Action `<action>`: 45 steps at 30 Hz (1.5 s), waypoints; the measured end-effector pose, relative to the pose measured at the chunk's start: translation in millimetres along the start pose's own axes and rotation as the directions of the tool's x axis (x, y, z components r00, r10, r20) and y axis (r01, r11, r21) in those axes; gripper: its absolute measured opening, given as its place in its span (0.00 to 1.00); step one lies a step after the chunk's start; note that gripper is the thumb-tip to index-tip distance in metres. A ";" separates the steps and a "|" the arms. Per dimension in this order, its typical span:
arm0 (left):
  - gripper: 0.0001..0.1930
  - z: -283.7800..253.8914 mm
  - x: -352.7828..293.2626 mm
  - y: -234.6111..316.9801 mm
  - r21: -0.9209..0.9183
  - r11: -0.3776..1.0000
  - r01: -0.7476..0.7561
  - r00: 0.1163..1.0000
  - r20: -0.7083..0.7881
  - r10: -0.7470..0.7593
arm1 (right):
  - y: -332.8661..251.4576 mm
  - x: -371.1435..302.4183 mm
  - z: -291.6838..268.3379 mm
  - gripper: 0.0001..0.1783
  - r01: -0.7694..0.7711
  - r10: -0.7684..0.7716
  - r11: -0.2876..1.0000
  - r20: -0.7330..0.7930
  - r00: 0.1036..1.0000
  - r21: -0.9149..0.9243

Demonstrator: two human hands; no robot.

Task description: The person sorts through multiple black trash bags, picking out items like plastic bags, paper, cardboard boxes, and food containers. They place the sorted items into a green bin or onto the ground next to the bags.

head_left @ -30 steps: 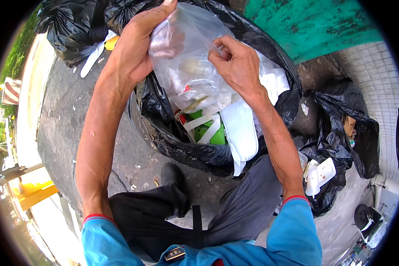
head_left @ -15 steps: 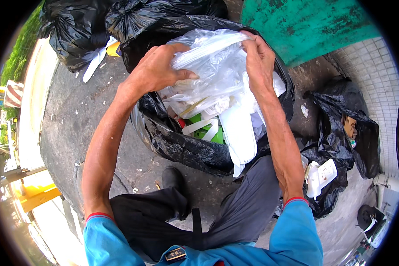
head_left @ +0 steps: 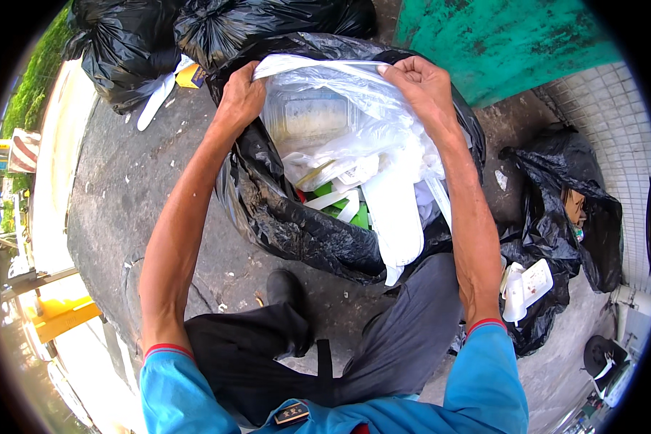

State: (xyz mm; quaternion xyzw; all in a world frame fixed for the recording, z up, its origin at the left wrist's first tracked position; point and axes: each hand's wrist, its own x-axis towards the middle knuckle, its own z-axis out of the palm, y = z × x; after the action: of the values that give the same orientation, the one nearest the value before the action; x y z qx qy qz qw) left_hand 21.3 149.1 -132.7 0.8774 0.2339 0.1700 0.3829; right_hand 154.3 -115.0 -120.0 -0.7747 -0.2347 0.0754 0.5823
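A thin clear plastic bag [head_left: 372,101] is stretched between my two hands, above an open black garbage bag [head_left: 296,239] full of waste. My left hand [head_left: 242,98] grips the bag's rim at its left end, fingers closed. At the right end my right hand [head_left: 423,87] pinches the same rim. Inside the clear bag, or just behind its film, shows a clear plastic food container [head_left: 315,116]. Below it in the garbage bag lie a long white plastic piece [head_left: 392,217], white strips [head_left: 333,199] and something green [head_left: 362,215].
Tied black garbage bags [head_left: 126,50] stand at the far left beside a yellow carton [head_left: 190,75]. A green board [head_left: 499,43] leans at the far right. Another open black bag [head_left: 557,195] and white food containers [head_left: 526,286] lie right of my knee. A tiled wall [head_left: 607,116] rises beyond.
My left hand has moved left and closed on the rim of the clear bag. Its mouth is now pulled taut, and the clear food container has come into sight.
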 end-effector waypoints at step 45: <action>0.38 -17.7 10.9 33.8 0.220 0.937 -0.271 0.957 0.166 0.238 | 4.6 -24.2 -5.2 0.15 0.119 -0.002 0.954 0.392 0.920 -0.274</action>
State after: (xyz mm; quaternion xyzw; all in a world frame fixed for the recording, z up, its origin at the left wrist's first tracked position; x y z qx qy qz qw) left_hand 31.5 145.3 -94.5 0.9497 0.1101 0.1282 0.2637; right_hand 136.3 -131.5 -126.5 -0.8142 -0.3777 0.1736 0.4054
